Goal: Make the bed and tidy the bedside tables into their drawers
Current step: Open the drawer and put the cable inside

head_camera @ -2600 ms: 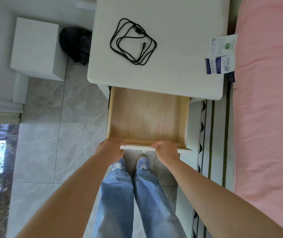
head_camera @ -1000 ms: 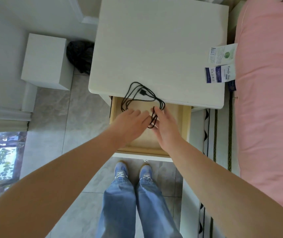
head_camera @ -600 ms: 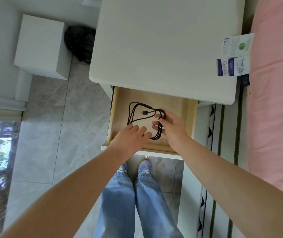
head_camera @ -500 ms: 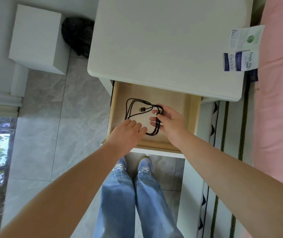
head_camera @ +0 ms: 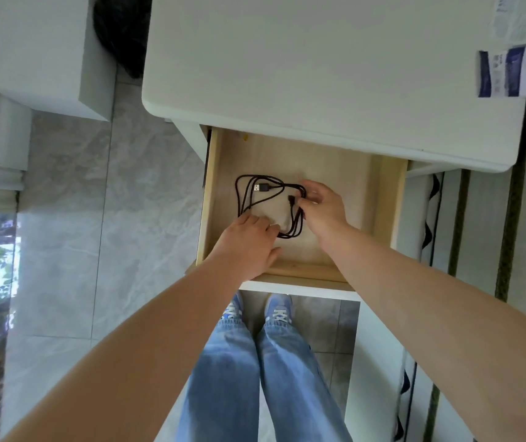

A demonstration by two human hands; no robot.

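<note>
One black USB cable [head_camera: 268, 202], coiled in loose loops, lies on the floor of the open drawer [head_camera: 382, 199], left of centre. Long axis of the coil runs roughly from the drawer's back toward its front lip; the silver USB plug sits inside the loops and points left.

Right hand [head_camera: 322, 207]: fingertips pinched together on the coil's right-hand strands. Left hand [head_camera: 248, 247]: palm down, fingers spread and relaxed, tips resting on the coil's near-left loops, clamped on nothing.

Drawer: pale raw wood, smooth bottom panel, plain rectangular walls, white front. It projects from a white bedside table, whose counter [head_camera: 319, 74] is matt, rounded at the corners. Two printed paper tags [head_camera: 516, 71], white and dark blue, rest at the counter's right edge.

Floor [head_camera: 111, 218]: large grey marbled tiles, glossy. A white block-shaped box [head_camera: 41, 49] stands at upper left, a black bag [head_camera: 121, 33] between it and the table. Striped bedding hangs at far right. Blue jeans and blue sneakers show below.
</note>
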